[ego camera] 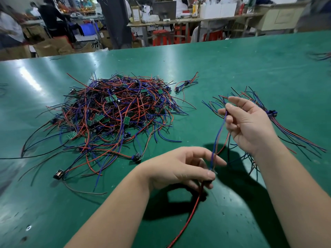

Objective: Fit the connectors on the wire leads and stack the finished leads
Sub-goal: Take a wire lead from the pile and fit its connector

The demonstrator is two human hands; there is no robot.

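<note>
Left hand (180, 169) low, knuckles up, thumb and fingers pinching wire lead (219, 130), right hand (249, 122) raised, palm facing camera, pinching its blue end

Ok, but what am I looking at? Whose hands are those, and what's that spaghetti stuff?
Those are a person's two bare hands, seen by a camera worn on their head, looking down. On the green table lies a big tangled pile of red, blue and black wires with small green circuit boards. A smaller, tidier bundle of wires lies to the right. The right hand pinches the top of a thin blue wire lead; the left hand pinches its lower end. A red and black wire pair hangs below the left hand.
</note>
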